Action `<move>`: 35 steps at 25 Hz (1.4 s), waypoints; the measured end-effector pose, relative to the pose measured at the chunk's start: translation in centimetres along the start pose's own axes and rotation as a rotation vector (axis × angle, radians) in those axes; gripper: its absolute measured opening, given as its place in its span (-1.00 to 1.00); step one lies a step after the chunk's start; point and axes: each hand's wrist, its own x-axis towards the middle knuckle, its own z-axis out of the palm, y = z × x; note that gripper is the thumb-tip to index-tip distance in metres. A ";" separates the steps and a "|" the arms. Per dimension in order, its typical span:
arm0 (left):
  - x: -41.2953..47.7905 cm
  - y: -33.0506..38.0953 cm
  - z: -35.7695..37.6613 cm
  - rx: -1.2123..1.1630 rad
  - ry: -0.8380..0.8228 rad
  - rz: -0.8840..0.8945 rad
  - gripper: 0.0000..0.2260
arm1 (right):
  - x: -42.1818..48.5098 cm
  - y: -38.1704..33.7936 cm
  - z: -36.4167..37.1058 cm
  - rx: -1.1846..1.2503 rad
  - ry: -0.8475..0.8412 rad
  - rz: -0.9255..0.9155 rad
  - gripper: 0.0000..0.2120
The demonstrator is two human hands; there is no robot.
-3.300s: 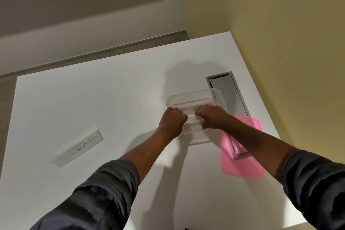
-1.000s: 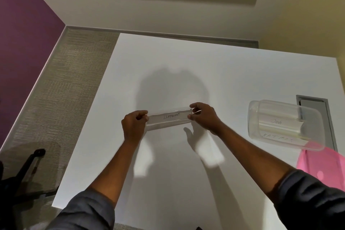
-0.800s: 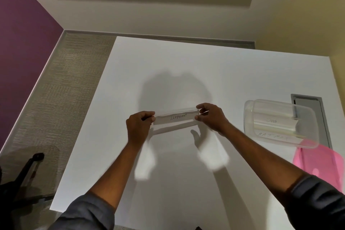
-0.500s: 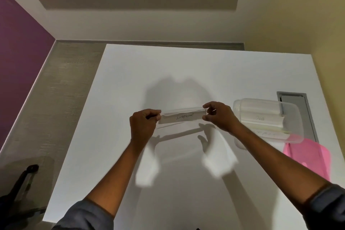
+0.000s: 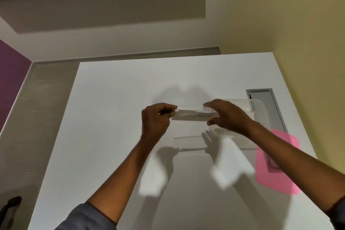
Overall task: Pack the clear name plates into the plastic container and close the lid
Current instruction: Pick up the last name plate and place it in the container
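Observation:
A clear name plate with "ELEPHANT" written on it hangs in the air above the white table. My left hand pinches its left end and my right hand grips its right end. The clear plastic container stands on the table just behind and to the right of my right hand, which hides most of it. What lies inside it cannot be seen. The pink lid lies flat on the table, right of my right forearm.
A grey metal cable hatch is set into the table behind the container and partly under the pink lid. The table's right edge meets a yellow wall. Carpet floor and a dark chair base lie to the left.
Both hands have carried the ELEPHANT plate to the right, from the table's middle to the container's left side. Earlier both hands were at the container and this plate lay on the table.

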 end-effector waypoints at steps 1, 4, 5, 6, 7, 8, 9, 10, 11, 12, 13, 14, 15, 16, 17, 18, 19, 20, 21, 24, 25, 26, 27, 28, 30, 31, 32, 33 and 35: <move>0.1 0.5 1.0 -0.001 -0.012 0.006 -0.75 | -0.4 0.6 -0.3 -0.019 0.009 -0.006 -0.34; 0.1 1.6 3.6 -0.005 -0.039 0.026 -0.74 | -1.6 2.8 -1.3 -0.047 0.038 -0.004 -0.38; 0.1 1.9 4.6 -0.006 -0.052 0.036 -0.75 | -2.0 3.7 -1.6 -0.055 0.043 0.007 -0.39; 0.1 2.2 5.4 -0.010 -0.066 0.043 -0.76 | -2.3 4.6 -1.9 -0.064 0.042 0.021 -0.40; 0.1 2.5 6.2 -0.014 -0.084 0.046 -0.77 | -2.5 5.4 -2.2 -0.069 0.036 0.037 -0.40; 0.1 2.8 7.1 -0.016 -0.105 0.044 -0.78 | -2.8 6.3 -2.4 -0.068 0.030 0.054 -0.39; 0.1 3.0 7.9 -0.017 -0.123 0.036 -0.80 | -3.0 7.2 -2.6 -0.064 0.025 0.069 -0.39; 0.1 3.2 8.8 -0.016 -0.139 0.027 -0.81 | -3.2 8.1 -2.7 -0.059 0.025 0.083 -0.39; 0.2 3.4 9.6 -0.012 -0.154 0.019 -0.82 | -3.3 8.9 -2.7 -0.055 0.028 0.094 -0.38; 0.3 3.5 10.5 -0.004 -0.166 0.016 -0.82 | -3.4 9.7 -2.8 -0.050 0.033 0.105 -0.38; 0.3 3.5 11.4 0.009 -0.179 0.014 -0.83 | -3.4 10.6 -2.7 -0.050 0.040 0.114 -0.38; 0.4 3.6 12.1 0.024 -0.191 0.009 -0.83 | -3.3 11.3 -2.6 -0.057 0.044 0.120 -0.38; 0.5 3.8 13.0 0.043 -0.204 0.001 -0.83 | -3.3 12.1 -2.5 -0.070 0.048 0.124 -0.38; 0.6 3.9 13.8 0.067 -0.218 -0.010 -0.83 | -3.2 12.8 -2.3 -0.084 0.052 0.123 -0.39; 0.7 3.9 14.4 0.097 -0.234 -0.025 -0.82 | -3.2 13.5 -2.0 -0.097 0.056 0.119 -0.39; 0.9 3.9 15.1 0.127 -0.255 -0.046 -0.81 | -3.0 14.1 -1.8 -0.111 0.061 0.113 -0.40; 1.0 4.0 15.5 0.152 -0.282 -0.069 -0.79 | -2.9 14.6 -1.6 -0.127 0.067 0.108 -0.40; 1.1 4.1 16.0 0.169 -0.313 -0.088 -0.76 | -2.6 15.1 -1.5 -0.146 0.069 0.109 -0.41; 1.1 4.0 16.4 0.177 -0.344 -0.103 -0.74 | -2.3 15.4 -1.5 -0.166 0.063 0.117 -0.42; 0.9 3.5 17.4 0.192 -0.404 -0.117 -0.72 | -1.5 16.2 -1.1 -0.212 0.012 0.161 -0.47; 0.8 3.3 17.6 0.200 -0.404 -0.115 -0.72 | -1.1 16.4 -0.9 -0.223 -0.005 0.169 -0.48; 0.7 3.2 17.8 0.206 -0.398 -0.112 -0.72 | -0.8 16.5 -0.7 -0.232 -0.018 0.176 -0.49; 0.7 3.1 17.9 0.210 -0.394 -0.109 -0.73 | -0.6 16.7 -0.5 -0.243 -0.027 0.185 -0.50; 0.7 2.9 18.0 0.215 -0.397 -0.106 -0.74 | -0.3 16.8 -0.2 -0.258 -0.033 0.195 -0.51; 0.8 2.7 18.2 0.223 -0.409 -0.113 -0.74 | 0.0 17.0 0.5 -0.290 -0.039 0.206 -0.53; 0.9 2.6 18.3 0.226 -0.412 -0.121 -0.74 | 0.2 17.1 0.8 -0.300 -0.037 0.206 -0.55; 1.0 2.6 18.4 0.229 -0.412 -0.131 -0.74 | 0.5 17.1 1.1 -0.307 -0.035 0.204 -0.58; 1.1 2.5 18.4 0.232 -0.412 -0.140 -0.73 | 0.7 17.1 1.3 -0.312 -0.033 0.201 -0.59; 1.3 2.4 18.6 0.231 -0.416 -0.159 -0.74 | 1.2 17.2 1.7 -0.315 -0.034 0.196 -0.62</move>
